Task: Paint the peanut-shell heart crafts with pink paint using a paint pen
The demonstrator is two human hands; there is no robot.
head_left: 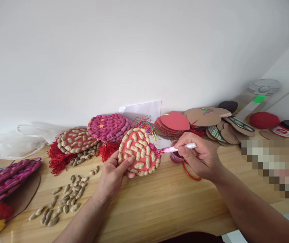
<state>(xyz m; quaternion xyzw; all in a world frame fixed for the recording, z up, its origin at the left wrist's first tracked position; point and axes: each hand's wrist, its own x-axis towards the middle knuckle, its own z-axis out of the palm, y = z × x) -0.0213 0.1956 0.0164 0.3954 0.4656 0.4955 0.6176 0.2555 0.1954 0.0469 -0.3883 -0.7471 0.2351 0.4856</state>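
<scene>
My left hand [115, 173] grips a red heart-shaped card [129, 145] studded with peanuts in their shells, thumb on its front face. Most of the peanuts are bare tan, while a few at the right edge are coated magenta. In my right hand [197, 155] is a white-handled paintbrush [182, 147], its tip touching the magenta peanuts. Partly hidden behind that hand stands a small tub of magenta paint [176, 157] on the table.
Loose peanuts [70, 194] lie left on the wooden table [159, 206]. Finished-looking peanut pieces [111, 128] with red tassels rest by the wall. Red card hearts [174, 121], cardboard shapes [202, 118], red yarn [264, 120] and a black-lidded jar [287, 129] sit right.
</scene>
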